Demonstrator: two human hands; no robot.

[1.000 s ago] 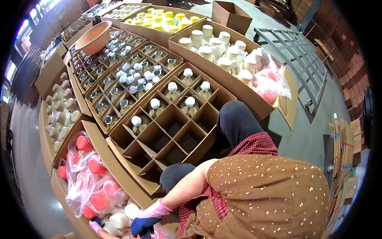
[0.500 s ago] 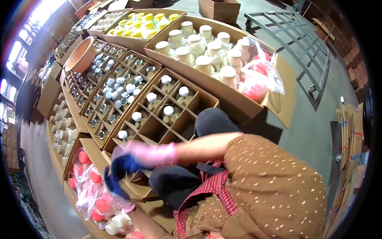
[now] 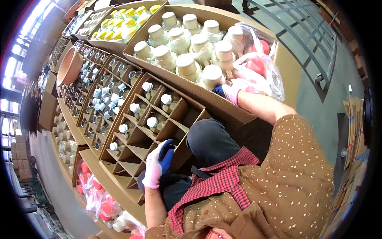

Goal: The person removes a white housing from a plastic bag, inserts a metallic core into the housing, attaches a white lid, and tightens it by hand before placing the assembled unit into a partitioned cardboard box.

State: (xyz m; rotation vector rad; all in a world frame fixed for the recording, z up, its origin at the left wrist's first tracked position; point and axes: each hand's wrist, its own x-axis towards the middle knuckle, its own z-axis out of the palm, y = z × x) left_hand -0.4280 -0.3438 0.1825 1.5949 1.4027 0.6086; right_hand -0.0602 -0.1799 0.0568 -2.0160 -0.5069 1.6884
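My left hand, in a pink glove with a blue palm, rests at the near edge of a divided cardboard box, over its empty cells. Its fingers curl down and I cannot see whether they hold anything. Farther cells hold small white-capped bottles. My right hand, gloved the same way, reaches to the upper open box. Its fingers lie against a clear jar with a beige cap at the box's near edge. Several more beige-capped jars stand behind it.
A clear bag of red caps lies at the right end of the jar box. More divided boxes of white-capped bottles, a box of yellow-capped jars and a brown bowl lie beyond. Bags of red and white caps sit at lower left.
My left hand has risen from the bags of caps at lower left to the near edge of the divided box. My right arm has come into view, reaching to the beige-capped jars.
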